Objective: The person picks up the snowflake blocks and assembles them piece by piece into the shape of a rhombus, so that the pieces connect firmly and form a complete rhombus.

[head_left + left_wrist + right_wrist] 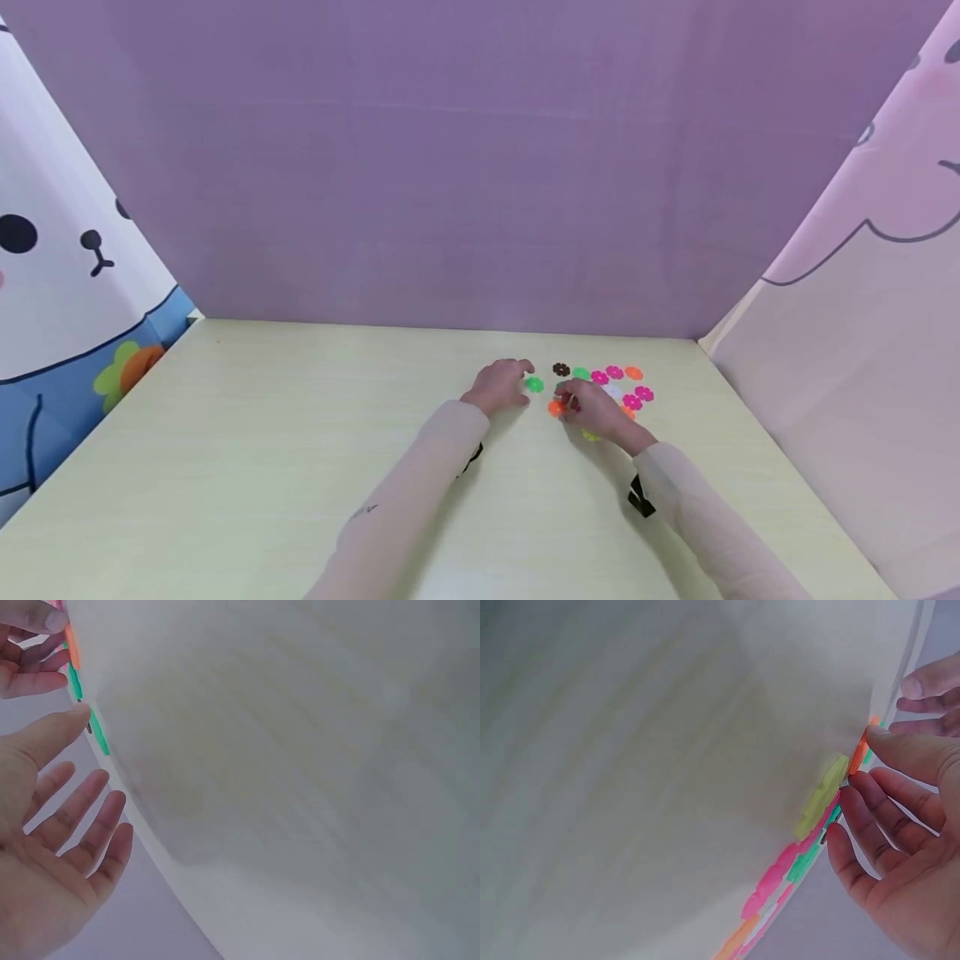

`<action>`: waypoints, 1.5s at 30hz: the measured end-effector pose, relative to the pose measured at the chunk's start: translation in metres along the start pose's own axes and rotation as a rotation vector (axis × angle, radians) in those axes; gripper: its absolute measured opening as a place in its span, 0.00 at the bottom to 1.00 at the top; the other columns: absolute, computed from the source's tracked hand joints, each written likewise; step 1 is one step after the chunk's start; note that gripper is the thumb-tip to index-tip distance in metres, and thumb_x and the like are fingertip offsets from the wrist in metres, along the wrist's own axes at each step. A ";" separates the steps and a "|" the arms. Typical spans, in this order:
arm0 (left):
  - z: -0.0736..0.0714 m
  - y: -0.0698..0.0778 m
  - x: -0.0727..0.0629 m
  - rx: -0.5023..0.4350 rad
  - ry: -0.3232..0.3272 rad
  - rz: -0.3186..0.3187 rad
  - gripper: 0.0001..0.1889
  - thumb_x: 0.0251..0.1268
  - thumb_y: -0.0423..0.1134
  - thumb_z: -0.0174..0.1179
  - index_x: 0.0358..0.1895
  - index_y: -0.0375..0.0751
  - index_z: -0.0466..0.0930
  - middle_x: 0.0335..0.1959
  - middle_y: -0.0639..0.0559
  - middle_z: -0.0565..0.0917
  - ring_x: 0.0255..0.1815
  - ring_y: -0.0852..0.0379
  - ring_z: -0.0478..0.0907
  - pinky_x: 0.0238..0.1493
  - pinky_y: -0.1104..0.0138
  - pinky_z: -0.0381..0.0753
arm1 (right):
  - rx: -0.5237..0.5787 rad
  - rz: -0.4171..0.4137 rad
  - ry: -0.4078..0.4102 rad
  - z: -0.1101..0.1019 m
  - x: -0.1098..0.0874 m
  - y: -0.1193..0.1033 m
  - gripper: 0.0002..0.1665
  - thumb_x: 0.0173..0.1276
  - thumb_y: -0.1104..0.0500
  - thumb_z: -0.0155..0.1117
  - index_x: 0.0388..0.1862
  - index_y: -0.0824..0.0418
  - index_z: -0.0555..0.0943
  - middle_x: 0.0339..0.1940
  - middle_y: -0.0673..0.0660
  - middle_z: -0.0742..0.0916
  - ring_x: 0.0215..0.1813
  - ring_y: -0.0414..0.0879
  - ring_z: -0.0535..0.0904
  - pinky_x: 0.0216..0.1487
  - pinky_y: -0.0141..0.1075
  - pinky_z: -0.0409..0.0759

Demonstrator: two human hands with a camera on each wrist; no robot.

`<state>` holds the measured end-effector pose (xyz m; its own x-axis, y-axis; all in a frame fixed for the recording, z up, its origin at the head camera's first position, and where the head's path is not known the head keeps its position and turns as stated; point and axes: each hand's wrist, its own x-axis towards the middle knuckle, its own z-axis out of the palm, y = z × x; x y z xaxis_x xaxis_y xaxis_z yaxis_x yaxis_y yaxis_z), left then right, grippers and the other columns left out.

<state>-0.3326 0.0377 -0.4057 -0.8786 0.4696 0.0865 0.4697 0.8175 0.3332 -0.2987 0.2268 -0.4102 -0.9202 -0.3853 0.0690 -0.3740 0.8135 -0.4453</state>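
In the head view my left hand (501,386) reaches in from the left, thumb and fingers spread apart beside a green flower-shaped piece (534,384). The left wrist view shows its palm, with nothing in it. My right hand (596,410) is low over the cluster of flower pieces, its fingers loosely bent. Its fingertips are right at an orange flower piece (556,408). In the right wrist view the thumb overlaps that orange piece (859,752), and a yellow flower piece (823,796) lies close by. Part of the cluster is hidden under the right hand.
Around the right hand lie several more flower pieces: a dark brown one (561,368), pink ones (614,372), an orange one (633,372) and a white one (613,391). The pale tabletop (285,433) ends at a purple backdrop (450,208), with printed side panels left and right.
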 end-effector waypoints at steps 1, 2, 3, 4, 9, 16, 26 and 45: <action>0.000 0.000 0.001 -0.003 -0.008 -0.002 0.28 0.50 0.41 0.68 0.57 0.48 0.72 0.51 0.52 0.79 0.53 0.55 0.75 0.50 0.62 0.76 | 0.000 0.000 0.000 0.000 0.000 0.000 0.17 0.54 0.70 0.65 0.44 0.69 0.78 0.35 0.56 0.83 0.36 0.45 0.77 0.39 0.37 0.79; 0.001 0.000 0.001 -0.008 -0.011 -0.003 0.28 0.50 0.41 0.68 0.57 0.48 0.72 0.52 0.52 0.79 0.53 0.55 0.75 0.51 0.62 0.76 | 0.002 0.003 0.000 0.001 0.000 0.000 0.17 0.54 0.70 0.65 0.44 0.68 0.78 0.35 0.56 0.83 0.36 0.45 0.77 0.39 0.37 0.79; 0.001 0.000 0.002 -0.012 -0.015 -0.006 0.28 0.49 0.41 0.68 0.58 0.48 0.72 0.52 0.52 0.79 0.53 0.55 0.75 0.51 0.62 0.76 | 0.000 0.003 0.001 0.001 0.000 -0.001 0.17 0.54 0.70 0.65 0.44 0.68 0.78 0.35 0.56 0.83 0.36 0.45 0.76 0.39 0.37 0.79; 0.002 0.000 0.003 -0.022 -0.021 -0.010 0.28 0.49 0.40 0.68 0.58 0.48 0.72 0.52 0.52 0.79 0.53 0.55 0.75 0.52 0.62 0.76 | 0.002 0.008 0.000 0.001 0.000 -0.001 0.17 0.54 0.70 0.65 0.44 0.68 0.78 0.35 0.56 0.83 0.36 0.45 0.76 0.39 0.37 0.79; 0.005 -0.002 0.008 -0.068 -0.031 -0.009 0.28 0.51 0.39 0.67 0.58 0.47 0.71 0.52 0.52 0.79 0.54 0.55 0.75 0.55 0.63 0.74 | -0.008 0.014 -0.002 0.002 -0.001 -0.002 0.18 0.53 0.71 0.65 0.45 0.67 0.78 0.36 0.56 0.82 0.35 0.43 0.76 0.39 0.35 0.79; 0.008 -0.003 0.015 -0.068 -0.028 0.028 0.26 0.53 0.37 0.65 0.58 0.47 0.71 0.52 0.53 0.79 0.54 0.56 0.75 0.56 0.65 0.73 | -0.007 0.010 0.006 0.001 0.000 -0.001 0.17 0.53 0.71 0.64 0.44 0.68 0.78 0.35 0.56 0.82 0.35 0.44 0.76 0.38 0.35 0.78; 0.005 -0.001 0.012 -0.068 -0.053 0.045 0.27 0.54 0.35 0.64 0.60 0.49 0.70 0.55 0.54 0.78 0.56 0.55 0.74 0.58 0.64 0.71 | -0.011 -0.003 -0.007 0.002 0.002 -0.002 0.15 0.52 0.71 0.66 0.41 0.69 0.78 0.33 0.57 0.82 0.36 0.46 0.77 0.38 0.36 0.79; 0.006 0.002 0.011 -0.085 -0.012 0.060 0.24 0.54 0.34 0.64 0.57 0.45 0.73 0.48 0.52 0.82 0.52 0.54 0.76 0.55 0.60 0.74 | -0.034 -0.008 -0.028 0.000 0.006 -0.005 0.15 0.52 0.71 0.66 0.40 0.68 0.79 0.32 0.57 0.82 0.35 0.46 0.77 0.37 0.35 0.79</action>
<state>-0.3404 0.0464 -0.4102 -0.8480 0.5209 0.0974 0.5117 0.7570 0.4064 -0.3020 0.2208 -0.4080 -0.9137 -0.4036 0.0473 -0.3856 0.8244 -0.4145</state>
